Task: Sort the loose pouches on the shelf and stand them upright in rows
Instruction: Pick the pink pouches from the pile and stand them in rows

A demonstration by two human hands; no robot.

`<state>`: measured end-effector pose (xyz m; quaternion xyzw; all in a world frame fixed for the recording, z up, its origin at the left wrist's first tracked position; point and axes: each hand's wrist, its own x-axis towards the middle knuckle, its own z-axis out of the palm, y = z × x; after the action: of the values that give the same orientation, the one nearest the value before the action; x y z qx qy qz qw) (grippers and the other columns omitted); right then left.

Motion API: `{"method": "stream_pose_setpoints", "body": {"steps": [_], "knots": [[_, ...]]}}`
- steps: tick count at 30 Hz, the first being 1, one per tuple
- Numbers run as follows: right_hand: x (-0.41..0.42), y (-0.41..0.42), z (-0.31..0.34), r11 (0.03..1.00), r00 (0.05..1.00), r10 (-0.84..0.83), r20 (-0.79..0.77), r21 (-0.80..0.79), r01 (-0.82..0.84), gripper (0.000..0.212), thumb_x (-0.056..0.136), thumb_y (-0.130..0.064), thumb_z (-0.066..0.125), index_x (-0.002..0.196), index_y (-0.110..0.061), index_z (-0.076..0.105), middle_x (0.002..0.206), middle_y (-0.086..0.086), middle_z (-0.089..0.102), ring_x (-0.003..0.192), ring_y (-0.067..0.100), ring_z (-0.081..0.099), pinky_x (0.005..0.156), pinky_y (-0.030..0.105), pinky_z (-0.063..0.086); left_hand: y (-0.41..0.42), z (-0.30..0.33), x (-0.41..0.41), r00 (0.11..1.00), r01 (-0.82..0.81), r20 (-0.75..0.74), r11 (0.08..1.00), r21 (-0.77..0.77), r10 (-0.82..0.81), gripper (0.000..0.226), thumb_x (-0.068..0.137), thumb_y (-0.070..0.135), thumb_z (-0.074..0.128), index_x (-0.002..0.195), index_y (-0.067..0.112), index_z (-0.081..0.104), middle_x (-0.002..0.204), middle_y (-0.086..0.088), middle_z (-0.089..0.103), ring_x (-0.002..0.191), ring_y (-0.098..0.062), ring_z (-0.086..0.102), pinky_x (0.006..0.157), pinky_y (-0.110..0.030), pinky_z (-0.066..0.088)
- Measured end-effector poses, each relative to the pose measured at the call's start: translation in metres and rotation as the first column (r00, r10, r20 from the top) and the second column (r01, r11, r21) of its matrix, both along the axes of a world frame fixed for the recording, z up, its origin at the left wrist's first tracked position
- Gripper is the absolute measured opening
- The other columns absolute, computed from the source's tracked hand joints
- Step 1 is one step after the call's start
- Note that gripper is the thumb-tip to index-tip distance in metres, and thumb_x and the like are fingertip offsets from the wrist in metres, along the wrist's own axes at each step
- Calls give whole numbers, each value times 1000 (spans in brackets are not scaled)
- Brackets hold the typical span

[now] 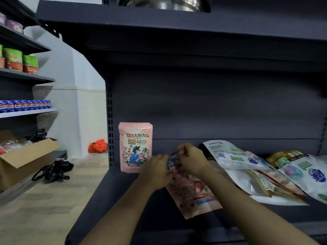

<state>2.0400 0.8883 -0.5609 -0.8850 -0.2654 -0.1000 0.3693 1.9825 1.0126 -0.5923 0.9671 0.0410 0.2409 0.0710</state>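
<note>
One pink pouch [135, 147] with a flower picture stands upright at the left end of the dark shelf [109, 200]. A second pink pouch [192, 193] lies tilted on the shelf in front of me. My left hand [155, 171] and my right hand [193, 159] both grip its far end, which is blurred. To the right, a loose pile of white pouches [235, 156] and flatter orange and green pouches [276, 183] lies overlapping, some leaning on the back panel.
The shelf above [177, 25] overhangs closely. On the left stand other shelves with green and red cans [21, 61] and blue cans [24, 105]. An open cardboard box [26, 160], a black bag [54, 171] and an orange bag [98, 145] sit on the floor.
</note>
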Motion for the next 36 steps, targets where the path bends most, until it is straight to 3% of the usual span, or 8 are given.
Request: {"method": "stream_pose_setpoints", "body": {"steps": [6,12,18,24,27,30,32,36], "knots": [[-16,-14,-12,991,1000,13,26,134,-17,32,90,-7,44,120,-14,54,82,-11,42,99,26,55,86,26,45,-20,4,14,987,44,-158,997,66,-33,54,90,18,46,142,26,33,142,-4,45,124,-27,48,98,-35,40],[-36,-26,-21,977,994,89,58,191,-98,22,91,-4,45,98,-10,65,91,4,65,68,3,52,57,-1,39,-34,9,16,989,-28,-141,995,91,41,27,93,13,40,110,6,59,118,-13,63,108,-29,60,86,-33,47],[-33,-24,-29,957,999,2,39,289,-13,17,90,-10,46,82,-24,51,94,3,62,72,8,51,52,7,35,-25,23,19,950,-62,270,945,-322,155,25,94,12,43,96,-1,65,95,-18,70,84,-31,64,64,-32,40],[-37,-13,-13,918,999,39,-34,395,-22,27,96,-24,43,121,-18,52,116,1,62,97,12,59,61,5,37,-17,42,5,938,141,303,610,-779,170,25,95,14,45,101,0,65,105,-8,67,94,-25,63,77,-31,51],[-44,-8,-5,886,987,153,-56,449,-112,33,95,-29,46,127,-22,46,116,-2,63,86,2,59,57,5,39,-23,48,-4,921,197,352,582,-789,165,23,92,12,49,87,-2,67,86,-12,69,79,-26,64,68,-33,50],[-50,-5,0,821,940,318,-120,531,-210,31,93,-28,49,124,-27,44,99,-4,65,78,2,58,62,10,45,-34,57,-18,923,273,380,594,-757,61,21,87,12,55,73,11,70,65,1,66,59,-4,62,55,-15,45],[-51,-3,0,787,931,348,-108,574,-227,36,92,-18,52,124,-26,39,97,-9,62,83,1,60,72,10,50,-38,61,-26,937,311,345,587,-748,-57,18,89,20,56,85,21,74,76,8,70,71,0,65,67,-12,49],[-44,1,-6,634,944,298,-145,769,-82,38,90,-10,53,126,-21,48,111,4,67,101,22,66,90,46,54,-34,67,-42,932,362,289,506,-783,-219,12,87,29,61,95,31,69,96,10,71,89,-6,67,83,-22,53]]}}
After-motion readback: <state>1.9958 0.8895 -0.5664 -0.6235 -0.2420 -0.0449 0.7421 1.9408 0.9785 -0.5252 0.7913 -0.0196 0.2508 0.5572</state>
